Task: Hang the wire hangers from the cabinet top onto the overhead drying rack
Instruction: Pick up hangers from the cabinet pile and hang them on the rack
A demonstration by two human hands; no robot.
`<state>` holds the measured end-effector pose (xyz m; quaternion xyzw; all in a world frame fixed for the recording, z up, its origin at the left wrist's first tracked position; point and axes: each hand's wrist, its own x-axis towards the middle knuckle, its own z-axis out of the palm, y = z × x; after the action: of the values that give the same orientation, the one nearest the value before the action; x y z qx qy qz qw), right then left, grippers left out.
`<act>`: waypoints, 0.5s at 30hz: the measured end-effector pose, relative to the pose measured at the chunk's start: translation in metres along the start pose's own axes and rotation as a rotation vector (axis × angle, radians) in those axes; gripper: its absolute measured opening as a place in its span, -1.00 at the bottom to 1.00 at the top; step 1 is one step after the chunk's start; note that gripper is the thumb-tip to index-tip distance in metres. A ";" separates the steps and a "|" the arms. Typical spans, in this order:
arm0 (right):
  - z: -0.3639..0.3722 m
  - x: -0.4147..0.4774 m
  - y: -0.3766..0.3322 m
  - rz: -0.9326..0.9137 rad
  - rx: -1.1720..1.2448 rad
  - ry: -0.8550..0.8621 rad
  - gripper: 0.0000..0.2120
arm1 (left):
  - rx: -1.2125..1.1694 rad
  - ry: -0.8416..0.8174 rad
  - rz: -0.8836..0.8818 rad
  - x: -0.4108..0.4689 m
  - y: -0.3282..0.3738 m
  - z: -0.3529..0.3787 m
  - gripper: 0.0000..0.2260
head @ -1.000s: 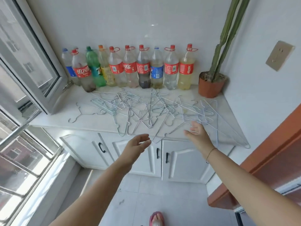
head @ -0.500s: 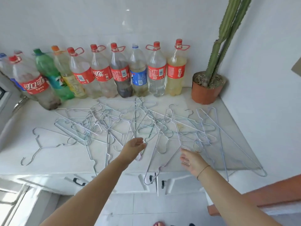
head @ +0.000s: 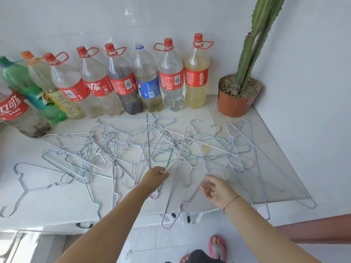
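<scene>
Thin pastel-coated wire hangers (head: 144, 149) lie tangled flat across the white stone cabinet top (head: 47, 196), some overhanging its front edge. Left hand (head: 154, 178) rests fingers-together on the pile; right hand (head: 218, 190) hovers open, palm up, gripping nothing.

My hangers (head: 144, 149) are thin coated wire; the top (head: 47, 196) is speckled glossy stone; bottles (head: 171, 76) clear plastic.

Hangers (head: 144, 149) on cabinet top (head: 38, 196), bottles (head: 121, 82) behind
</scene>
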<state>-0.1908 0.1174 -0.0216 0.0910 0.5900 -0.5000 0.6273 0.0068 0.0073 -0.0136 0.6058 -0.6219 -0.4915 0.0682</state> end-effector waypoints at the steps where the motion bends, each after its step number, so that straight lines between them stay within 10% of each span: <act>1: 0.001 -0.001 -0.001 0.005 -0.015 -0.001 -0.93 | -0.009 0.024 0.004 0.001 -0.001 -0.001 -0.69; 15: 0.047 -0.031 -0.031 -0.301 -0.215 -0.268 -0.85 | 0.069 0.345 0.200 -0.007 0.020 -0.059 -0.89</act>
<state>-0.1771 0.0857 0.0318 -0.1327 0.5584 -0.5299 0.6243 0.0345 -0.0229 0.0338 0.6181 -0.6746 -0.3496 0.2017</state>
